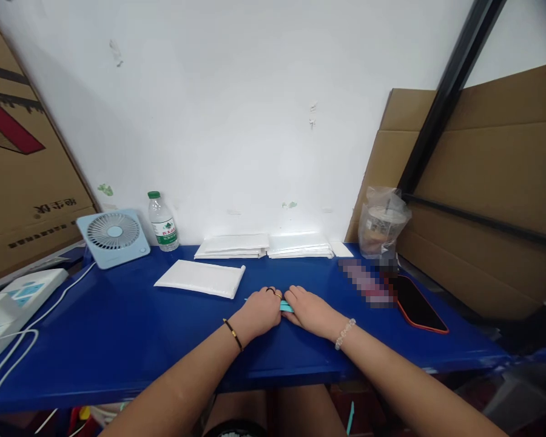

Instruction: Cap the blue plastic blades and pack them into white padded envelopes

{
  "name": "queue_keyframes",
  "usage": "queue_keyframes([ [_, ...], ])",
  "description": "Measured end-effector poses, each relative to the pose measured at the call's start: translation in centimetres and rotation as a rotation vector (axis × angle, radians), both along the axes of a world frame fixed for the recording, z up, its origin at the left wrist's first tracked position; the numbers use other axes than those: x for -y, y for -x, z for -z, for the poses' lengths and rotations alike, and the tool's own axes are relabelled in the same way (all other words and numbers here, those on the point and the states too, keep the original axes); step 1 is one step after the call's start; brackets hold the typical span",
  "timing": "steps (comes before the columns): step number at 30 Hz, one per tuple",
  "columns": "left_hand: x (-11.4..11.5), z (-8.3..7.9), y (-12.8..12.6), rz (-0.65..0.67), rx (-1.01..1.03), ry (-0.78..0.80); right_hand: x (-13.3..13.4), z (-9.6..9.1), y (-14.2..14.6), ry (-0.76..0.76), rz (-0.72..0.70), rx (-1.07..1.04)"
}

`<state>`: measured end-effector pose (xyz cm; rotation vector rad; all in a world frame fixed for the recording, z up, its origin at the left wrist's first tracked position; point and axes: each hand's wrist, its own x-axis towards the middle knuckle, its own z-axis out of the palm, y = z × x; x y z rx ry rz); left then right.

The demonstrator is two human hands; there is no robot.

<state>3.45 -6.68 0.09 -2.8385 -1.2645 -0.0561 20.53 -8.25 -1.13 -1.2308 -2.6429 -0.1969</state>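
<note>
As both hands close in on a narrow turquoise strip (287, 307) low over the near middle of a blue table (164, 352), the left hand (261, 312) clenches it from the nine o'clock side, its fingers curled, with rings on show and a dark, gold-beaded bracelet (233, 335) at the wrist. The right hand (313, 311), below a clear bead bracelet (344, 334), grasps it from three o'clock, just beside the left. Outward from the strip, a white padded mailer (200, 279) lies flat between nine and ten o'clock, while two white stacks, the left stack (231, 247) toward eleven and the right stack (299, 244) near twelve, sit against the wall (236, 121). A green-capped water bottle (164, 226) stands at ten o'clock beside a light-blue fan (114, 233). A plastic-bagged drink cup (383, 226) stands toward two o'clock; a red-edged smartphone (421, 302) lies at three. A white power strip (30, 300) rests at nine.
</note>
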Motion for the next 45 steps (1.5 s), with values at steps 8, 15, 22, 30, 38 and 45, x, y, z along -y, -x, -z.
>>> queue_keyframes([
  [8, 1.3, -0.2, 0.1, 0.02, 0.053, 0.016, 0.6, -1.0, 0.4, 0.086, -0.028, 0.135],
  [15, 2.0, 0.2, -0.9, -0.162, 0.336, 0.094, 1.5, -7.4, 0.5, 0.084, -0.01, 0.24],
  [22, 2.5, -0.5, -2.6, -0.09, 1.052, 0.354, 3.0, -14.7, 1.9, 0.026, -0.058, -0.216],
  [30, 3.2, -0.1, -1.8, -0.034, 1.203, 0.763, 2.5, -10.5, 2.4, 0.614, -0.316, -0.873],
  [38, 5.6, -1.1, 0.9, 0.14, 0.673, 1.013, 5.4, -6.2, 3.5, 1.121, -0.553, -1.097],
  [45, 0.3, -3.4, 10.0, 0.001, 0.639, 0.284, 3.0, -4.8, -0.3, 0.661, -0.113, -1.671],
])
